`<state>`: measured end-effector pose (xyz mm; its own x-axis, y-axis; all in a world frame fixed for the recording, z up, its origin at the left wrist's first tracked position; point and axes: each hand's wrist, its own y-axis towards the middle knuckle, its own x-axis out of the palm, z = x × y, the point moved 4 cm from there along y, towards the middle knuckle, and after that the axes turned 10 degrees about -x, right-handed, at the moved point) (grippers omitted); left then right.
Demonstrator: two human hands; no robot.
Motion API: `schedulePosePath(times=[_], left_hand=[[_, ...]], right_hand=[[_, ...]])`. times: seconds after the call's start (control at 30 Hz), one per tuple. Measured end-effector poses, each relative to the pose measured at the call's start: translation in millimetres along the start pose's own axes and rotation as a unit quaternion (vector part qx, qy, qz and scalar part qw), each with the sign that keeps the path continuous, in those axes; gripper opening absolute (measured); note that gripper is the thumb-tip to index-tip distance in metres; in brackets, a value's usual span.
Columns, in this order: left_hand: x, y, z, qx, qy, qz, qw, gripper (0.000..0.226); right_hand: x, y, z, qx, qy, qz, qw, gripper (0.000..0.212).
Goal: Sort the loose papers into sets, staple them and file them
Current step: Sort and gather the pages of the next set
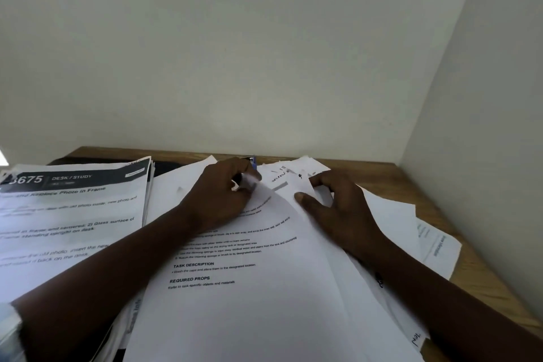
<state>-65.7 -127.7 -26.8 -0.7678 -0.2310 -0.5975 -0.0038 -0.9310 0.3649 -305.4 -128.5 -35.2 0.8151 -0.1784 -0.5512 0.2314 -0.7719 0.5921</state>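
Paper set (249, 273) in hand: printed sheets, top page showing the headings TASK DESCRIPTION and REQUIRED PROPS. It lies mid-way across the wooden desk (484, 282), over other loose sheets (437, 244).

Left hand (223, 194) is curled round a blue-tipped tool (253, 162) at the set's far left corner. I judge it to be the stapler, though the fingers hide most of it. Right hand (332, 206) pinches the far edge just beside it, thumb on top, fingers curled over the edge.

Handling, my judgement:
- Light and limp, and slick sheet on sheet.
- The set bows up along its middle, so pages could fan or slip out of register if held by one corner only.
- Best hold is where the hands are now, both at the far edge, with the corner squared before pressing.
- Edges crease easily; the far corners look crumpled.

Surroundings:
- A thick stack (73, 214) sits to the left, its top page carrying a dark header that reads DESK / STUDY. Its edges are uneven, and it rests on something black (88, 160) that I cannot identify.
- The loose sheets spill out to the right, overlapping near the desk's edge; a nudge could send them off.
- The desk sits in a corner between two plain pale walls (235, 53).
- Light is dim and the small print is blurred.
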Motion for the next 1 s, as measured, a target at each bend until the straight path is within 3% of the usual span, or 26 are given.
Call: schedulePosePath(times=[0.07,0.13,0.23,0.4,0.53,0.7,0.8,0.9,1.0], left_hand=[[4.2,0.0,-1.5,-0.019,-0.005,-0.039,0.999,0.025],[4.3,-1.2,1.5,-0.019,-0.029,-0.070,0.997,0.036],[0.0,-0.2,4.9,-0.013,-0.068,-0.061,0.996,0.044],[-3.0,2.4,5.3,0.017,-0.045,-0.041,0.998,0.039],[-1.5,4.2,2.4,0.013,-0.026,-0.052,0.998,0.062],[-0.2,1.5,5.1,0.007,-0.048,-0.074,0.996,0.016],[0.9,4.0,-1.5,0.017,-0.060,-0.071,0.996,0.024],[3.0,4.6,-3.0,0.015,-0.080,-0.069,0.994,0.015],[3.6,4.3,-2.0,-0.006,-0.076,-0.061,0.995,0.023]], right_hand=[[-0.7,1.2,0.2,0.012,0.021,0.003,1.000,0.011],[-0.6,1.6,2.6,0.045,0.079,-0.010,0.996,0.019],[-0.2,2.7,2.8,0.064,0.146,-0.040,0.986,0.040],[-3.7,1.3,-0.1,0.086,0.238,-0.031,0.967,0.025],[-10.5,1.2,3.3,0.113,0.274,-0.002,0.955,0.043],[-8.7,1.5,2.2,0.084,0.295,-0.023,0.952,0.055],[-10.1,0.3,2.7,0.090,0.317,-0.022,0.944,0.058],[-10.9,0.0,1.4,0.105,0.324,-0.022,0.940,0.062],[-10.8,0.3,-4.1,0.102,0.306,-0.040,0.946,0.053]])
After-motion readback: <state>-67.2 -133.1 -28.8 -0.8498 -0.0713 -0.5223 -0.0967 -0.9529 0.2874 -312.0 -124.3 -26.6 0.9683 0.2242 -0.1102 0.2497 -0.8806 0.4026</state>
